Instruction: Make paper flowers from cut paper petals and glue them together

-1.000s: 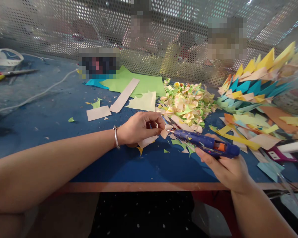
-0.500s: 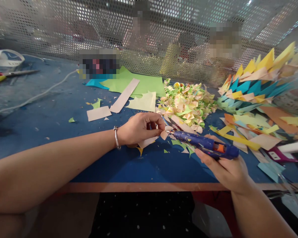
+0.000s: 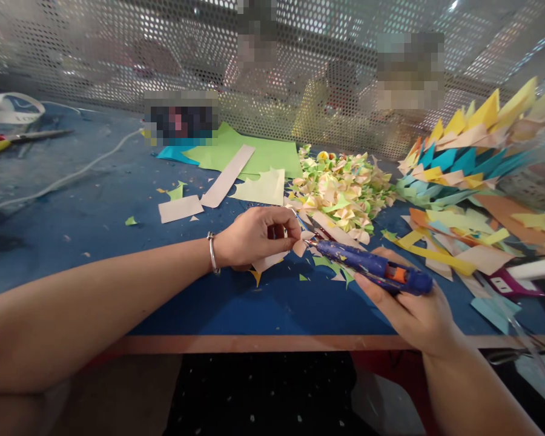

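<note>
Near the middle of the blue table, my left hand pinches a small pale pink paper piece between thumb and fingertips. My right hand is wrapped round a blue glue gun with an orange part showing. The gun points left, and its metal tip is at the paper piece; whether they touch is too small to tell. Just behind the hands lies a heap of small folded green and pink paper pieces. Paper scraps lie under and around the gun's tip.
Green sheets and pale strips lie behind my left hand. Scissors and a white cord are at the left. A spiky layered paper object, scraps and a purple power strip stand right. A perforated screen runs behind.
The rear of the glue gun has shifted slightly left and down with my right hand. My left hand has stayed nearly still, with the paper piece in its fingers.
</note>
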`<state>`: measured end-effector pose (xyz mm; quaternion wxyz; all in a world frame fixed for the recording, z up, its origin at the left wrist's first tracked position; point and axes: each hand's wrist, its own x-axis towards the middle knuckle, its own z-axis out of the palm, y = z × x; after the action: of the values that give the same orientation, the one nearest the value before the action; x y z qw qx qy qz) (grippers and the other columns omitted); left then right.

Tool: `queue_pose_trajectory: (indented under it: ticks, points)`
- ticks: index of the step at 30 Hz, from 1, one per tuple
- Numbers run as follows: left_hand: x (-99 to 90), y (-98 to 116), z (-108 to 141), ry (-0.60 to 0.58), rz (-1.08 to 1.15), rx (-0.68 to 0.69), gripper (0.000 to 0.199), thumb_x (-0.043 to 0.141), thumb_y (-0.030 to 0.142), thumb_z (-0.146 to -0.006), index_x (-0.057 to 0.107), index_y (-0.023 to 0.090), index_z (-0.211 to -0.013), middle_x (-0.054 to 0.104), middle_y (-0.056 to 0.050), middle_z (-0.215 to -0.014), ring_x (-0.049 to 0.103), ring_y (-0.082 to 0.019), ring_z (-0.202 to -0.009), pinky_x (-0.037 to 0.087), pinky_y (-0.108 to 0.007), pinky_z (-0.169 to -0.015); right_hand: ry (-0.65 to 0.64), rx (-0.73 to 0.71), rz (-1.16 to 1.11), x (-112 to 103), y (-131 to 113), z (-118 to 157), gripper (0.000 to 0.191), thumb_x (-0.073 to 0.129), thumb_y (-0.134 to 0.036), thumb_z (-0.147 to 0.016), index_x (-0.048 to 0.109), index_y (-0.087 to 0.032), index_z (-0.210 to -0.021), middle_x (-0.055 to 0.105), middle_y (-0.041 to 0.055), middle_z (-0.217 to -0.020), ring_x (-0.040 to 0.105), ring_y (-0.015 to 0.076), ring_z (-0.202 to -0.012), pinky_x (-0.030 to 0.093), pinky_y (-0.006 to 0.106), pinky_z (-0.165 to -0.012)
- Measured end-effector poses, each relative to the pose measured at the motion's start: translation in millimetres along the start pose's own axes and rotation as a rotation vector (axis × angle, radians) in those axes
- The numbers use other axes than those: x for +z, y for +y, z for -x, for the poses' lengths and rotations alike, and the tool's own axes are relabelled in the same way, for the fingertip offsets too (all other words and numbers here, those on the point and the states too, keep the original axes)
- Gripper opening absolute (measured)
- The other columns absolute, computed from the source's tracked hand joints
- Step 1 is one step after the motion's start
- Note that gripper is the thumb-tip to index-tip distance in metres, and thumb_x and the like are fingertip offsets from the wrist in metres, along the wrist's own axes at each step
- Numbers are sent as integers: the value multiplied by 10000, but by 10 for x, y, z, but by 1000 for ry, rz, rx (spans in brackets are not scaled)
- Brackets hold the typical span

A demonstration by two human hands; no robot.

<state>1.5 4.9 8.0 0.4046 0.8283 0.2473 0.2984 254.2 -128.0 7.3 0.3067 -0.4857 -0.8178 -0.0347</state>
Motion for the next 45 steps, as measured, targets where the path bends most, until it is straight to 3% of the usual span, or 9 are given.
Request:
queue_pose_trajectory:
  ticks: [7,13,17,23,28,34,38,42,45]
  points:
    - [19,-23,1,67,34,44,30,627,182,-804,645,163,-789,681,3,-700,527,-65,-539,430,-191,-495,-5,14,-63,-6,-63,-21,84,588,-160,-922,560,-220,-973,615,12,-860,624,151,-737,506,256,-693]
    - [4,-51,-33,358,39,92,71,638,235,-818,615,172,-795,581,9,-621,456,-81,-509,394,-232,-452,50,50,-49,-30,-29,-9,128,615,-155,-906,577,-222,-1009,619,18,-868,625,161,-749,500,275,-713]
    - [-19,-42,-37,484,-27,131,76,637,231,-825,606,179,-780,581,-12,-716,429,-76,-520,379,-242,-443,95,63,110,-112,134,10,98,621,-197,-904,595,-231,-992,650,35,-890,649,190,-776,505,306,-728]
    - [-6,-49,-5,419,-9,137,44,601,188,-829,617,163,-861,653,-35,-770,578,-100,-583,492,-259,-525,57,80,477,-304,650,66,138,602,-333,-912,605,-219,-990,682,100,-946,672,276,-909,505,376,-800]
    - [-26,-27,0,388,-43,176,32,605,130,-817,612,157,-832,685,-34,-805,611,-81,-607,490,-213,-515,-115,253,712,-415,994,33,147,568,-344,-924,619,-216,-976,680,134,-971,673,281,-855,447,356,-620]
    - [-55,-37,5,401,-70,218,28,605,125,-821,619,149,-815,663,-58,-894,644,-77,-658,510,-201,-548,-334,346,624,-450,1253,25,173,608,-333,-854,613,-188,-948,673,166,-1023,671,319,-875,493,406,-662]
    - [-53,-40,1,385,-84,195,45,602,149,-832,628,158,-797,657,-58,-902,636,-82,-664,518,-209,-552,-272,251,558,-472,991,-74,236,586,-357,-861,658,-193,-1015,673,187,-1084,672,352,-936,515,472,-785]
    - [-48,-42,-18,379,-103,173,38,608,166,-828,631,160,-798,658,-56,-879,643,-96,-680,519,-218,-561,-258,181,245,-299,389,-402,196,527,-329,-949,684,-230,-1013,696,79,-1009,676,214,-801,522,354,-724]
    - [-50,-57,-28,385,-111,175,23,610,169,-829,622,163,-811,660,-51,-877,630,-88,-662,505,-215,-548,-373,44,-4,-32,68,-675,188,526,-287,-974,687,-198,-1018,689,66,-974,657,168,-801,503,292,-720]
